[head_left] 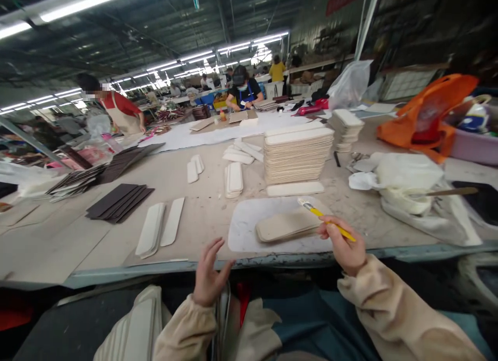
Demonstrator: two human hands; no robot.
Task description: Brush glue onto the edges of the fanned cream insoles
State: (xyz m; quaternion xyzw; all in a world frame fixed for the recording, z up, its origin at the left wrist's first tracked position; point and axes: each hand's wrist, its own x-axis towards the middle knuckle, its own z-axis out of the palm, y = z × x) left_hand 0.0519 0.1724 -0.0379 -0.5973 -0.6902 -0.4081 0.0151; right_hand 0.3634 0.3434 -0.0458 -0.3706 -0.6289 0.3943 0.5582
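Observation:
My right hand (346,244) grips a yellow-handled paintbrush (334,226), its pale bristles pointing up and to the left. Under the brush lies a small stack of beige rounded panels (284,227), resting on a white sheet (241,231) near the table edge. My left hand (210,270) hovers at the table's front edge, left of the sheet, with fingers apart and nothing in them. Left of it, white strips (151,230) lie in a small pile, with a single strip (172,221) beside them.
A tall stack of pale panels (298,156) stands behind the sheet. Dark brown sheets (119,203) lie to the left. At right are a bowl wrapped in white plastic (412,195) with a stick across it, and an orange bag (426,117). Two people work across the table.

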